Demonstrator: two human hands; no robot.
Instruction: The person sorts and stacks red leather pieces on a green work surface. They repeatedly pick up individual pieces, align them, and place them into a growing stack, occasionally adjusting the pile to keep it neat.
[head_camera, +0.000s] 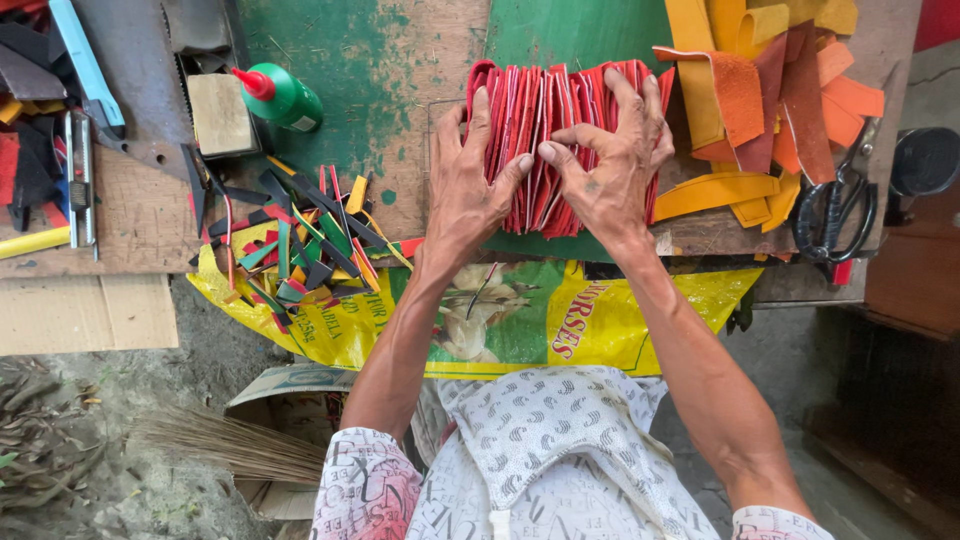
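A thick stack of red cut pieces (545, 105) stands on edge on the worn green and wooden worktable (400, 60). My left hand (470, 180) clamps the left side of the stack, thumb pressed into its front. My right hand (610, 165) covers the right side, fingers curled over the top edges and thumb meeting the left thumb in the middle. Both hands squeeze the pieces together.
Orange and yellow leather strips (770, 100) lie at the right, with black scissors (835, 205) beside them. A green glue bottle (280, 97), a wooden block (220, 113) and mixed coloured scraps (290, 240) are at the left. A yellow sack (600, 320) hangs off the table's front.
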